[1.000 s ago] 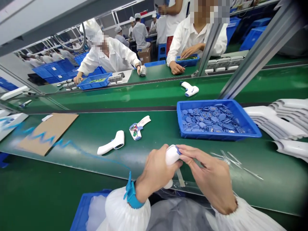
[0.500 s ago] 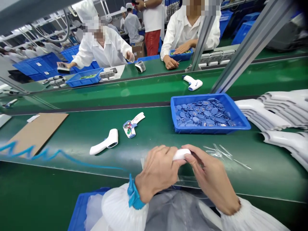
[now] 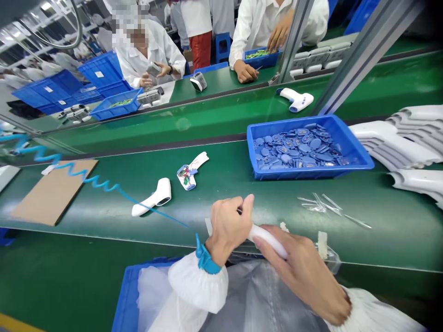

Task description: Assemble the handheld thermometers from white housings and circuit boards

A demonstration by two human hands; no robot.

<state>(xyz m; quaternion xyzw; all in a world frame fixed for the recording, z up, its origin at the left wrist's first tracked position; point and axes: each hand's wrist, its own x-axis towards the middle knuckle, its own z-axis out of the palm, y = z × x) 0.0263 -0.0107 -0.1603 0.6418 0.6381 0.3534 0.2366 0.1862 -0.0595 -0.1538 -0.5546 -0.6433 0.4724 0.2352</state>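
Note:
A white plastic thermometer shell (image 3: 268, 238) is held between my two hands near the bench's front edge. My left hand (image 3: 229, 224) is closed around its far end and hides that part, thumb pointing up. Around the lower, handle-like length my right hand (image 3: 300, 265) is wrapped, thumb along the side. A blue coiled cord (image 3: 138, 201) runs to the blue band (image 3: 206, 262) on my left wrist. Ahead on the left lie a gun-shaped white housing (image 3: 154, 199) and an open half-shell with wires and a circuit board (image 3: 188, 177).
A blue tray (image 3: 311, 174) of small blue oval parts stands ahead to the right. White shells (image 3: 387, 138) are stacked beyond it. Thin clear strips (image 3: 320, 205) lie on the green bench. Cardboard (image 3: 51, 198) is at left. Metal posts (image 3: 341, 76) rise ahead; co-workers sit across the belt.
The shell has turned in my hands, showing more of its length, and my right hand has moved lower. The white thermometer on the far belt has shifted right. A co-worker's hands have come together.

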